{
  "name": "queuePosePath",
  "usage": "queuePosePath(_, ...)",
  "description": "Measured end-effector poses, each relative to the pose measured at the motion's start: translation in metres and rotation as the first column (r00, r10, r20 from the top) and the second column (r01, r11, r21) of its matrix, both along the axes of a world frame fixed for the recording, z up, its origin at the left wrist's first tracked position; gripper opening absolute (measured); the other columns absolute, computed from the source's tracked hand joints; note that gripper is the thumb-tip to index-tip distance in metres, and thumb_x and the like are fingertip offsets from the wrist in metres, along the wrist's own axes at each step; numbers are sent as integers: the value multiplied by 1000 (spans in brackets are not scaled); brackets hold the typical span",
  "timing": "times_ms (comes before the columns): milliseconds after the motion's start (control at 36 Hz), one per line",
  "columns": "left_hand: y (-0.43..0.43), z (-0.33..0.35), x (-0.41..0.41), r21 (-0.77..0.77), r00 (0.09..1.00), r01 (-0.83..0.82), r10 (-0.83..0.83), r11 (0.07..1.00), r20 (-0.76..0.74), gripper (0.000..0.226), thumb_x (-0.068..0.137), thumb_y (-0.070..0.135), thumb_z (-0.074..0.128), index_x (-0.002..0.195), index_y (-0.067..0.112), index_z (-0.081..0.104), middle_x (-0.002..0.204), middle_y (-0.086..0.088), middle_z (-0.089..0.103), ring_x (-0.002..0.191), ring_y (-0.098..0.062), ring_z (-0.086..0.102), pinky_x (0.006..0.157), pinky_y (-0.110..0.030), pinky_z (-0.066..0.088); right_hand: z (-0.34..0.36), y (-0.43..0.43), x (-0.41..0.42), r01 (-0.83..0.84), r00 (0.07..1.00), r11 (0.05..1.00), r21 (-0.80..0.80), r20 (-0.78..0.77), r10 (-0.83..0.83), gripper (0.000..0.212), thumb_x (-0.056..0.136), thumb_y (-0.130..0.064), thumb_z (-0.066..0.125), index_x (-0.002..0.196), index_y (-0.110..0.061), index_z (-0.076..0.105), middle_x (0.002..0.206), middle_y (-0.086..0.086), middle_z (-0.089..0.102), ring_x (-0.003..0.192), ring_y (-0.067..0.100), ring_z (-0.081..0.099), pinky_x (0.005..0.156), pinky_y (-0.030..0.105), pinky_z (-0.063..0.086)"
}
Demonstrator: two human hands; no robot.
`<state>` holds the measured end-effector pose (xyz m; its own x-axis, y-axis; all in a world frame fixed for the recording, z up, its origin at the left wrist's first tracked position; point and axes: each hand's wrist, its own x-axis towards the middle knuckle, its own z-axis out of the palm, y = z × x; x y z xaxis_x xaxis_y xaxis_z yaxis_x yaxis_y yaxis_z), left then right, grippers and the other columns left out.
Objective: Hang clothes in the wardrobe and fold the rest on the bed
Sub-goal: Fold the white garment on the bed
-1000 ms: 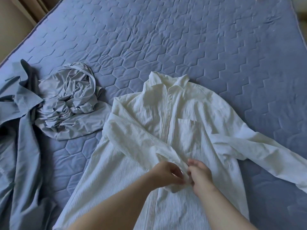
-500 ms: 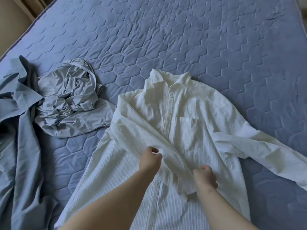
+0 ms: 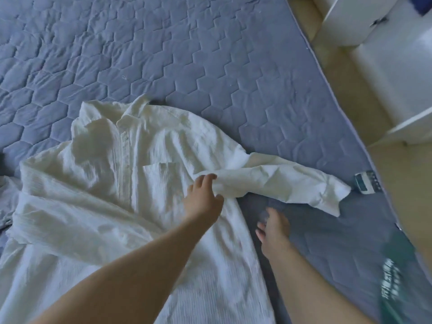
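Setting: a bed point(image 3: 163, 54) with a blue-grey cover quilted in hexagons, seen from above by the person standing at it.
Shirt: a white button-up shirt point(image 3: 98, 183) lies front up on the bed, its collar point(image 3: 133, 111) toward the far side and a chest pocket point(image 3: 163, 181) showing.
Folded sleeve: one sleeve point(image 3: 70, 220) lies slantwise across the lower front of the shirt, on the left of the view.
Free sleeve: the other sleeve point(image 3: 280, 181) stretches out to the right over the bed cover, creased, its cuff end close to the bed's right edge.
Left hand: the left hand point(image 3: 203, 197) reaches across the shirt and grips the free sleeve close to where it joins the body, fingers curled over the top of the cloth and thumb beneath.
Right hand: the right hand point(image 3: 274, 230) is over the bare bed cover just beside the shirt's right side seam, fingers loose and slightly spread, holding nothing. It is blurred, and whether it touches the bed cannot be told.
Bed edge: a small dark and white device point(image 3: 367, 182) lies near the cuff.
Lower right: a blurred green packet point(image 3: 397, 277) with white lettering.
Far left: a bit of pale grey cloth point(image 3: 7, 197) beside the shirt.
Beyond the bed: beige floor point(image 3: 346, 90) and white furniture point(image 3: 397, 66).
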<state>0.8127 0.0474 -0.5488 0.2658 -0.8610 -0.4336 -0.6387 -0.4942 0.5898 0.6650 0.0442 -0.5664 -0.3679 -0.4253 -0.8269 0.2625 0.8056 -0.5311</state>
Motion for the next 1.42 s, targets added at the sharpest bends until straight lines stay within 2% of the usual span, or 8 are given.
queuePosePath(83,-20,-9,-31,-33,974,187,-181,982,138,59,91,22,49,144,27,25,155,6,15,142,-19,15,112,-41,21,-15,-17,-36,190,974,982,-15,131,-187,18,97,-27,48,97,-9,52,68,6,37,47,11,35,50,21,37)
queuePosePath(194,-43,-26,-62,78,958,274,-279,959,66,59,96,42,39,148,31,14,156,8,12,144,-15,9,114,-44,15,-32,-39,-71,310,929,948,-73,235,-285,44,95,-38,49,131,-12,48,136,11,49,89,19,55,102,32,40)
queuePosePath(500,-55,-38,-69,190,925,25,49,982,-376,47,97,49,32,137,26,41,127,-3,56,118,-21,49,104,-35,33,-38,-86,-87,428,895,856,-289,264,-358,45,88,-16,58,131,-28,50,124,-5,60,102,12,60,66,22,48)
queuePosePath(667,-51,5,-29,242,531,-452,477,858,-700,43,99,46,32,135,26,42,123,-1,59,112,-18,54,94,-39,38,30,-108,-33,-212,968,717,-664,-243,61,31,94,-6,48,124,-11,51,109,-6,57,103,14,56,84,14,37)
queuePosePath(917,5,51,68,399,-209,-814,427,423,-880,59,90,68,23,133,36,48,122,-6,56,111,-30,55,92,-46,42,66,-35,83,-877,323,-157,-454,-799,508,48,78,-11,42,117,-26,66,65,4,56,56,28,57,52,30,50)
queuePosePath(1083,84,60,131,412,-204,-843,503,347,-840,67,69,78,44,101,23,65,87,-8,69,85,-30,62,53,-47,56,54,32,127,-861,-55,-402,-311,-730,682,56,83,-25,24,121,-27,64,85,11,62,83,34,56,79,45,43)
queuePosePath(1250,140,65,175,443,106,-729,725,522,-681,18,91,16,49,102,12,63,80,-10,63,66,-26,62,62,-37,46,43,73,163,-805,-236,-563,-185,-771,591,49,89,-26,27,120,-33,63,98,7,63,93,32,55,82,41,38)
queuePosePath(1417,186,42,214,429,145,-773,787,468,-599,39,87,-9,42,117,11,54,94,-14,61,82,-30,58,73,-43,49,36,95,187,-770,-439,-636,-51,-681,586,46,97,-20,39,139,-39,40,129,-2,50,119,24,42,95,34,27)
